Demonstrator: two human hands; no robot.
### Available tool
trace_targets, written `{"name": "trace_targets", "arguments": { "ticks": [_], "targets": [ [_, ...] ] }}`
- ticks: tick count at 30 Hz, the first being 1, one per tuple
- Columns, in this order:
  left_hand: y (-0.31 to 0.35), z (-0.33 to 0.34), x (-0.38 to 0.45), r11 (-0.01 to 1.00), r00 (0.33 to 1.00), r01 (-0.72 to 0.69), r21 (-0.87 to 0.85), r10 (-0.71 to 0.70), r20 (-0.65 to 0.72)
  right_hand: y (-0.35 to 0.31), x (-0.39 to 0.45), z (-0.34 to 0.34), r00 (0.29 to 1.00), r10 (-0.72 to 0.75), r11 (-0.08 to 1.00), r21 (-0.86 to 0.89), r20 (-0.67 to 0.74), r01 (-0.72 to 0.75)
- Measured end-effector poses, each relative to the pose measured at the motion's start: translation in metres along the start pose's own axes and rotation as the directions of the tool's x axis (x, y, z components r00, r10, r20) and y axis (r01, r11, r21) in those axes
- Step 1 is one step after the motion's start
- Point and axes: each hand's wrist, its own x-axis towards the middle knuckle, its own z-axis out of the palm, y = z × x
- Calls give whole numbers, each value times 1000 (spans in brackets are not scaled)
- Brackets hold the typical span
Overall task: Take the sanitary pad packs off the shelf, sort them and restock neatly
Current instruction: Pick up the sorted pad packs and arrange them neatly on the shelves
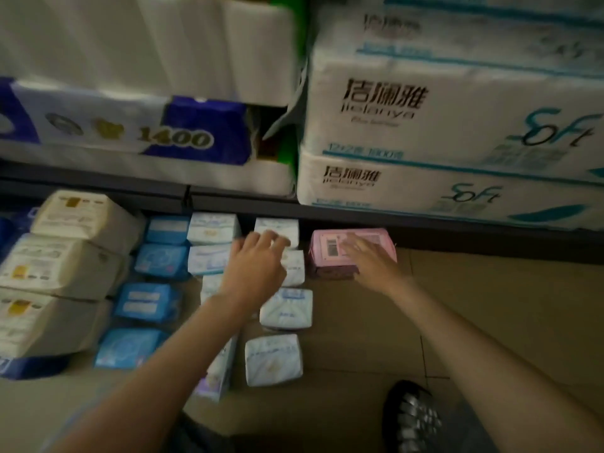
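Black sandal (413,416) nearest us. Sorting step: we laid right hand (371,256) flat on pink pad pack (330,253) beside white pack rows (273,359); left hand (258,259) reached white packs, grip unclear. Next: align pink pack, judged.

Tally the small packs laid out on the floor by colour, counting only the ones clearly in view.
Cream packs: 3
Light blue packs: 4
White packs: 8, two partly behind the left arm
Pink pack: 1
Total: 16
Dark blue packs at the left edge are cut off and not counted.
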Motion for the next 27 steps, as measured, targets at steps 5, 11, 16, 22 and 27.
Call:
{"name": "trace_targets", "arguments": {
  "ticks": [5,11,16,22,27],
  "targets": [
    [1,-7,13,997,997,76,-12,-76,-22,-4,41,30,994,87,993,-80,-72,-92],
    [10,2,19,999,999,-8,44,7,41,-8,33,34,991,73,982,-167,-109,-91],
    [9,11,24,993,975,-107,-48,115,188,-7,-6,10,991,132,989,72,13,-132],
    [28,-17,17,613,920,-69,-787,344,187,-22,-57,-127,989,-113,976,196,93,93],
    [30,-108,23,442,965,-155,-884,259,-40,-47,-99,-237,982,-147,973,161,-117,165]
  ]
}}
